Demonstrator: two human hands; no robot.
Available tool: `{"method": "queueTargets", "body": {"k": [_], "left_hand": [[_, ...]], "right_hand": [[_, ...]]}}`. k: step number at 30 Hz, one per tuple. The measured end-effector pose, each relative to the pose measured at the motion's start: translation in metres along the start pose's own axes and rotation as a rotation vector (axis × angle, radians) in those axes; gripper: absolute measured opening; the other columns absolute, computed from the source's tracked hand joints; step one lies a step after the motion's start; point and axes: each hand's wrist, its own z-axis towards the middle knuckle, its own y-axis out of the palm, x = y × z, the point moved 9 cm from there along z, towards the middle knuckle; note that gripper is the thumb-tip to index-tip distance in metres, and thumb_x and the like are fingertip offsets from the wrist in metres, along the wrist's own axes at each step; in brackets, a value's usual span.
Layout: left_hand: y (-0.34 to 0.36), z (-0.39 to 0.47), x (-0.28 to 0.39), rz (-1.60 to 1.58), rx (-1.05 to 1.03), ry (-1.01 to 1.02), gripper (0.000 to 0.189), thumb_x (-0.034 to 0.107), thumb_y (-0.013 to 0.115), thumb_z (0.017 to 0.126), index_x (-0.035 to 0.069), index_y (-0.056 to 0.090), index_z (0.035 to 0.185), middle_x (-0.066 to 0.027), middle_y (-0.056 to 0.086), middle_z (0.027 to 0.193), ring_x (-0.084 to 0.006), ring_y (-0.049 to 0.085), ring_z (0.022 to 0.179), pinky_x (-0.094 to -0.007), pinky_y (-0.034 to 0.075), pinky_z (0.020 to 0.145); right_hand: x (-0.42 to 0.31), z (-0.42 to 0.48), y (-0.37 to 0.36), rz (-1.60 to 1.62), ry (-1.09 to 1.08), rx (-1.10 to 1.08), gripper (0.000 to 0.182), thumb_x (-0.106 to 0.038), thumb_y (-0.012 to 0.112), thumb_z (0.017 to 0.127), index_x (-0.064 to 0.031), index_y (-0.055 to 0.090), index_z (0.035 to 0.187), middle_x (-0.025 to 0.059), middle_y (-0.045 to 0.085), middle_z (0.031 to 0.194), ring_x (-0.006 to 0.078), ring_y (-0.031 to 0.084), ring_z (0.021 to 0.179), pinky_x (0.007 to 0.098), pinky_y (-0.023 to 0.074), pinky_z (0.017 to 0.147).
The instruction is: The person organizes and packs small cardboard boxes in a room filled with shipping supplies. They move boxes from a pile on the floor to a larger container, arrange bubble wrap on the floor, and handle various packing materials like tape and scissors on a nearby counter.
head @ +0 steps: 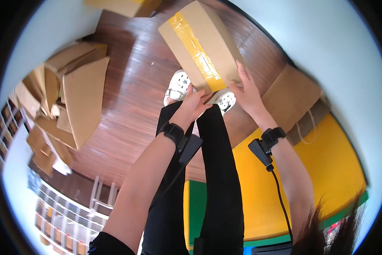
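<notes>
A closed cardboard box [207, 47] with a strip of shiny yellow packing tape along its upper face is tilted in front of me, above the wood-look floor. My left hand [194, 103] is at its near end, fingers against the lower edge and partly under it. My right hand [246, 87] grips the near right corner, with fingers along the right side. Both wrists wear black straps with small black devices. The undersides of the box and the left fingertips are partly hidden.
Opened cardboard boxes [85, 102] lie at left. A brown paper bag [293, 102] with a handle rests at right by a yellow surface [293, 178]. White wire racks [66, 220] stand lower left. Another carton [127, 6] is at the top. White clogs [178, 86] are below the held box.
</notes>
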Motion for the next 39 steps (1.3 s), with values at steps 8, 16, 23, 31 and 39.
{"method": "queueTargets", "body": {"k": [8,16,23,31,39], "left_hand": [[-0.002,-0.103,0.035,-0.345,-0.128,0.137,0.052,0.009,0.032,0.085,0.023,0.003,0.126,-0.0087,0.02,0.127,-0.0259,0.027,0.115,-0.0504,0.027,0.085],[0.037,-0.234,0.092,-0.46,-0.361,0.146,0.058,0.012,0.038,0.084,0.031,0.003,0.126,0.0035,0.017,0.13,-0.016,0.024,0.117,-0.0455,0.02,0.091],[0.003,-0.242,0.223,-0.188,-0.035,0.954,0.049,0.004,0.036,0.083,0.016,0.018,0.127,-0.0044,0.014,0.131,-0.0159,0.026,0.115,-0.0237,0.032,0.084],[-0.02,-0.104,0.287,-0.372,0.085,0.925,0.05,0.01,0.049,0.078,0.007,0.025,0.121,-0.0108,0.034,0.12,-0.0164,0.028,0.113,-0.0263,0.025,0.09],[-0.036,-0.107,0.334,-0.29,0.3,0.88,0.053,0.023,0.05,0.074,0.005,0.03,0.119,-0.0194,0.054,0.089,-0.0261,0.054,0.083,-0.0288,0.04,0.074]], "right_hand": [[-0.148,0.009,0.037,-0.112,-0.113,-0.069,0.046,-0.003,0.049,0.073,-0.0016,0.031,0.115,0.0143,0.035,0.112,0.0245,0.044,0.098,0.0261,0.0476,0.067],[-0.282,-0.013,0.011,-0.267,0.007,-0.053,0.041,0.0,0.047,0.075,-0.0007,0.033,0.113,0.0104,0.038,0.108,0.0161,0.045,0.092,0.0233,0.0456,0.067],[-0.309,0.05,0.039,-0.363,-0.111,-0.109,0.044,-0.005,0.046,0.078,0.0025,0.028,0.117,0.0117,0.031,0.115,0.0172,0.046,0.094,0.0256,0.0428,0.076],[-0.254,0.211,0.078,-0.398,-0.108,-0.074,0.066,-0.017,0.056,0.073,0.0003,0.017,0.124,0.0126,0.025,0.12,0.0216,0.033,0.108,0.0294,0.036,0.083],[-0.287,0.245,0.088,-0.397,-0.074,-0.204,0.062,-0.019,0.055,0.073,0.002,0.022,0.122,0.0143,0.019,0.123,0.0231,0.03,0.109,0.0312,0.0343,0.083]]}}
